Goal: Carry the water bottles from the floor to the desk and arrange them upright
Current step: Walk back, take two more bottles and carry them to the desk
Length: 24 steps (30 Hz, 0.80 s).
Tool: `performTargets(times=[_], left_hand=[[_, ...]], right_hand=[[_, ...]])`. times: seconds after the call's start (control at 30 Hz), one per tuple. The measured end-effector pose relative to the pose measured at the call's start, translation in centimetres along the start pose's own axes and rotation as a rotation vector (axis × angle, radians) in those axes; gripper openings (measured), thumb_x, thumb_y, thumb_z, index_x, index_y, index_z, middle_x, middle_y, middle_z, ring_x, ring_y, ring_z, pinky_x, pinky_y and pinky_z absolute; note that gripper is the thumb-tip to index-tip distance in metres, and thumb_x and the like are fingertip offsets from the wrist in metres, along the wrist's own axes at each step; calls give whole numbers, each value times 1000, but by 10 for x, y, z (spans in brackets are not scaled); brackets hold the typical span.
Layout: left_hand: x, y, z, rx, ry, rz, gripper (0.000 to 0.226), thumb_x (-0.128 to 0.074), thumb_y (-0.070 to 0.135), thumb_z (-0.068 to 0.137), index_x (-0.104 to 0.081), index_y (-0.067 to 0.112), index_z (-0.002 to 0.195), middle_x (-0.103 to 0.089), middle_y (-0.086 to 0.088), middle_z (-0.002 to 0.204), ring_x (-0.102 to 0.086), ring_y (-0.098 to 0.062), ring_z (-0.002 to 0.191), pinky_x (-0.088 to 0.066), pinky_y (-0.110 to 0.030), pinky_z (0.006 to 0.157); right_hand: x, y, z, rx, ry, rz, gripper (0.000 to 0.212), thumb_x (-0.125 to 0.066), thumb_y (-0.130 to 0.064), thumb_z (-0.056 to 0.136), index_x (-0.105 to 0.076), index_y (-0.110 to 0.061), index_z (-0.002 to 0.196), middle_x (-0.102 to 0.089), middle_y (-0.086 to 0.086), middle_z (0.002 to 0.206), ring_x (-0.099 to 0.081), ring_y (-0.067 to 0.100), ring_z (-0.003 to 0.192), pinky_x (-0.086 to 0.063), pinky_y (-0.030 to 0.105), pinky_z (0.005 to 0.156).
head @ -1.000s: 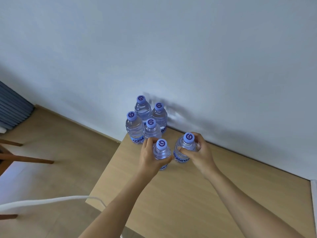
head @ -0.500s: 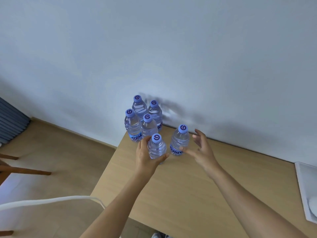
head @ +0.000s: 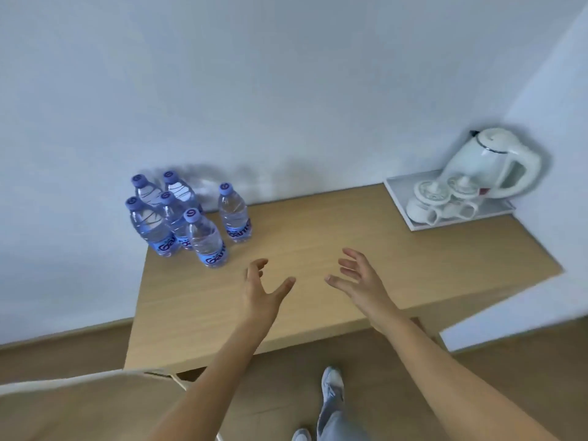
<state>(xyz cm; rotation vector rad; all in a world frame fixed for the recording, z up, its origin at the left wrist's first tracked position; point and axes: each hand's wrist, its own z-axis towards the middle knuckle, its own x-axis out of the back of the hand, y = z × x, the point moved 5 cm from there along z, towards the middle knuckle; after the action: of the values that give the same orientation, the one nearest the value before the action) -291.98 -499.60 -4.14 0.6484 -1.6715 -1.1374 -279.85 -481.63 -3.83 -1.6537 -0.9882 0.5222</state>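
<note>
So there are six clear plastic water bottles with purple caps and blue labels (head: 178, 218) standing upright at the far left corner of the light wooden desk (head: 318, 281), bunched right up against the white wall, probably to keep the rest of the top free. Five look packed tight, though the blur makes it hard to say if they touch; the sixth stands just to their right. The left hand (head: 262, 288) and right hand (head: 359, 278) hover over the middle of the desk, fingers spread, holding nothing. Far right there's a white tray (head: 451, 226) with a white electric kettle (head: 496, 163) and cups. I'd guess more bottles may remain on the floor.
</note>
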Motion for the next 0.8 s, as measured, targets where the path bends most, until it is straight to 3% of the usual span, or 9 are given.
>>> performTargets(times=[0.23, 0.33, 0.47, 0.5, 0.63, 0.8], left_hand=[[-136, 77, -77, -178, -422, 111, 57, -76, 38, 79, -49, 19, 126, -49, 3, 130, -48, -11, 115, -38, -25, 92], [-208, 104, -117, -245, -582, 137, 58, -76, 39, 79, -49, 19, 127, -51, 4, 129, -49, -10, 113, -40, -25, 90], [-323, 144, -188, -308, -774, 138, 59, -76, 43, 77, -51, 21, 126, -52, 9, 126, -51, -8, 113, -40, -22, 86], [-348, 152, -204, -318, -808, 130, 60, -76, 43, 77, -51, 21, 128, -52, 10, 126, -51, -8, 114, -39, -21, 85], [-461, 192, -281, -298, -962, 90, 59, -76, 45, 77, -49, 27, 126, -49, 13, 128, -48, -5, 115, -38, -23, 88], [-570, 235, -355, -332, -1063, 137, 51, -75, 46, 77, -50, 32, 119, -51, 12, 125, -52, -6, 109, -38, -14, 76]], right_hand=[[154, 52, -109, -62, 353, 150, 62, -80, -28, 77, -47, -37, 128, -55, -4, 127, -55, 10, 118, -44, 22, 86], [222, 79, -159, -87, 517, 185, 60, -80, -26, 78, -48, -33, 128, -56, 0, 127, -58, 12, 116, -49, 29, 92], [327, 124, -230, -124, 697, 232, 61, -79, -19, 80, -48, -24, 132, -57, 4, 127, -59, 15, 111, -47, 9, 64], [350, 132, -243, -131, 730, 232, 61, -78, -19, 80, -48, -23, 133, -58, 3, 126, -59, 14, 108, -46, 8, 63], [459, 166, -307, -166, 855, 213, 63, -79, -25, 79, -49, -26, 134, -60, -3, 122, -61, 10, 105, -49, 21, 77], [565, 192, -368, -200, 952, 233, 59, -78, -26, 80, -50, -27, 132, -61, -3, 120, -62, 5, 103, -47, 15, 72]])
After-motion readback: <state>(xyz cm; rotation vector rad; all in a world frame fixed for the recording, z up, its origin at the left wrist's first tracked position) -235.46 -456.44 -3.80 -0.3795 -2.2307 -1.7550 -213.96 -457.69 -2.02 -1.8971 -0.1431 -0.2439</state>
